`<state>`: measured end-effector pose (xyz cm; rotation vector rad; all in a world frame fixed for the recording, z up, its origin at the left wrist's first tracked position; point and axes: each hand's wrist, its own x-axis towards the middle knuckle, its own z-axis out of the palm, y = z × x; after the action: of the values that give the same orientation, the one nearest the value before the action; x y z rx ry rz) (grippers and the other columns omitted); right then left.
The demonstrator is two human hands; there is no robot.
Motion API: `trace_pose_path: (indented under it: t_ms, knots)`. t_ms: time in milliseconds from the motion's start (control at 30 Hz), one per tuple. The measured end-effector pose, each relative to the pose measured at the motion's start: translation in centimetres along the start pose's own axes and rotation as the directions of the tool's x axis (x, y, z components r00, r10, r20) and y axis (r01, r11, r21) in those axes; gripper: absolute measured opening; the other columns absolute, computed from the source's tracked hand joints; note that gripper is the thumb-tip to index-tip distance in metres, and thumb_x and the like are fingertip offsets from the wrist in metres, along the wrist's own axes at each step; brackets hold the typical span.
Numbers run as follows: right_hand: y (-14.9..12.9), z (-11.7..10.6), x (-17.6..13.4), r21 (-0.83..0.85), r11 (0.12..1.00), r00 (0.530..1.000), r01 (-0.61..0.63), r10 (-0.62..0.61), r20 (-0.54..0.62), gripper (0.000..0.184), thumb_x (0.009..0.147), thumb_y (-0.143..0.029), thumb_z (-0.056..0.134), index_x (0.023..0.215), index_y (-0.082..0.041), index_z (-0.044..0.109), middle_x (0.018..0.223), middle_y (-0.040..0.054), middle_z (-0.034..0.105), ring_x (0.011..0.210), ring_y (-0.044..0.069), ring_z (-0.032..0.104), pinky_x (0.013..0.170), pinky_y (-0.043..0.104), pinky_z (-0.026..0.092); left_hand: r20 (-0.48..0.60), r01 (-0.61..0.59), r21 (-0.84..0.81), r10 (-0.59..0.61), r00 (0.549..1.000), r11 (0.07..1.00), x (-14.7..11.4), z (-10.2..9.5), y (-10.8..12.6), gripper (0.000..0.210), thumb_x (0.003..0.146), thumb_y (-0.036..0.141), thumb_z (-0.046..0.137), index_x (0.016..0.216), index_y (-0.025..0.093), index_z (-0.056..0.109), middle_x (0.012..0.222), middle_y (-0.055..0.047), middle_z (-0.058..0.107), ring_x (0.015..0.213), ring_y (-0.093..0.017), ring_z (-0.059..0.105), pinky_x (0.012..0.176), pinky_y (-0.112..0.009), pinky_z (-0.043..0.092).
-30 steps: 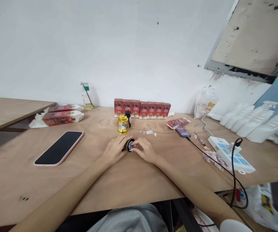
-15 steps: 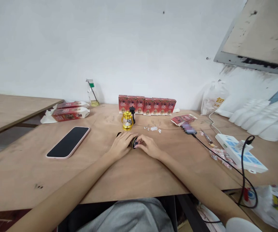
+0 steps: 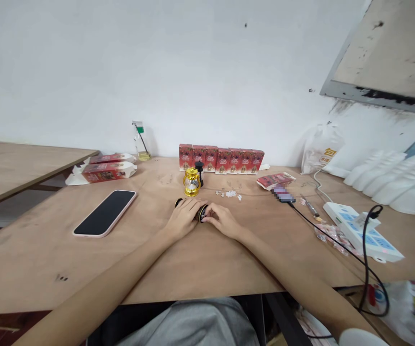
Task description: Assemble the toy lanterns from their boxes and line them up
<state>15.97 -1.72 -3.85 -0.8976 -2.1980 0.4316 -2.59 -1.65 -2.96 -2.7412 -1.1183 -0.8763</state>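
Observation:
On the table, a small black lantern with a gold-coloured rim (image 3: 203, 212) lies on its side, partly hidden by fingers. My left hand (image 3: 184, 217) is wrapped over its middle. At the right end, the fingertips of my right hand (image 3: 222, 220) pinch at the round base; any small part between them is hidden. Just beyond my hands a gold lantern (image 3: 191, 182) stands upright, and behind it is a standing black lantern (image 3: 199, 174). Small white pieces (image 3: 232, 194) and some little round metal parts (image 3: 220, 193) lie to their right.
Red boxes (image 3: 222, 160) stand in a row along the wall. A pink-edged phone (image 3: 105, 213) and opened red cartons (image 3: 108, 172) lie left, near a clear bottle (image 3: 142, 144). On the right are a power strip (image 3: 364, 233), a black cable (image 3: 323, 234) and a white bag (image 3: 321, 149).
The view has shifted slightly, so everything sits a little lower and further right. Both hands keep their hold on the lantern, with only slight movement of the fingers.

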Motion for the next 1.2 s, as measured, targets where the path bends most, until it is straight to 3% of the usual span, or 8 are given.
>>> trace_pose_path:
  t_ms: [167,433,733,900,1067,1200]
  knots:
    - [0.0,0.1,0.1,0.095,0.995,0.999,-0.04,0.039,0.012,0.016,0.083,-0.029,0.057,0.091,-0.021,0.046,0.079,-0.0006,0.057,0.072,0.013,0.055,0.069,0.026,0.045,-0.001,0.031,0.035,-0.031,1.0,0.999,0.1,0.2,-0.1,0.044,0.074,0.009,0.048,0.118,0.015,0.049,0.114,-0.009,0.06,0.108,-0.024,0.052,0.09,-0.039,0.04]
    - [0.1,0.2,0.2,0.086,0.996,0.998,-0.032,0.027,0.061,0.013,0.085,-0.025,0.051,0.096,-0.02,0.047,0.08,-0.0003,0.055,0.071,0.013,0.052,0.069,0.026,0.044,0.006,0.062,0.176,-0.064,0.998,0.982,0.3,0.1,-0.2,0.044,0.076,0.01,0.046,0.12,0.016,0.047,0.116,-0.008,0.06,0.108,-0.022,0.052,0.087,-0.036,0.041]
    - [-0.4,0.0,0.2,-0.179,0.982,0.993,0.057,-0.036,0.117,0.009,0.085,-0.022,0.048,0.093,-0.018,0.049,0.094,0.0059,0.054,0.088,0.017,0.05,0.081,0.03,0.041,-0.037,-0.086,0.462,0.116,0.993,0.883,0.4,0.2,-0.8,0.031,0.087,0.014,0.039,0.114,0.016,0.054,0.111,-0.009,0.062,0.107,-0.022,0.054,0.096,-0.04,0.036]
    - [-0.6,0.1,0.1,-0.405,0.913,0.992,0.049,0.003,0.127,0.021,0.087,-0.037,0.048,0.093,-0.017,0.051,0.095,0.008,0.056,0.089,0.021,0.048,0.078,0.034,0.038,-0.008,-0.169,0.534,0.205,0.979,0.828,0.6,0.0,-0.7,0.032,0.089,0.014,0.038,0.116,0.016,0.054,0.109,-0.008,0.064,0.113,-0.021,0.052,0.102,-0.04,0.034]
    - [-0.9,0.3,0.1,-0.511,0.859,0.997,0.005,0.035,0.069,0.034,0.085,-0.05,0.046,0.096,-0.018,0.054,0.099,0.0072,0.058,0.093,0.023,0.046,0.078,0.036,0.035,-0.021,-0.15,0.623,0.208,0.978,0.768,0.7,-0.4,-0.5,0.024,0.087,0.015,0.042,0.1,0.017,0.063,0.119,-0.011,0.059,0.122,-0.025,0.046,0.104,-0.043,0.035]
    - [-1.3,0.9,0.7,-0.559,0.821,0.992,-0.116,0.128,-0.019,0.051,0.082,-0.058,0.044,0.107,-0.015,0.053,0.106,0.0116,0.056,0.099,0.026,0.046,0.082,0.039,0.035,-0.017,-0.106,0.651,0.154,0.988,0.751,0.5,-0.3,-0.4,0.024,0.085,0.011,0.043,0.091,0.015,0.066,0.126,-0.012,0.055,0.127,-0.027,0.04,0.106,-0.048,0.031]
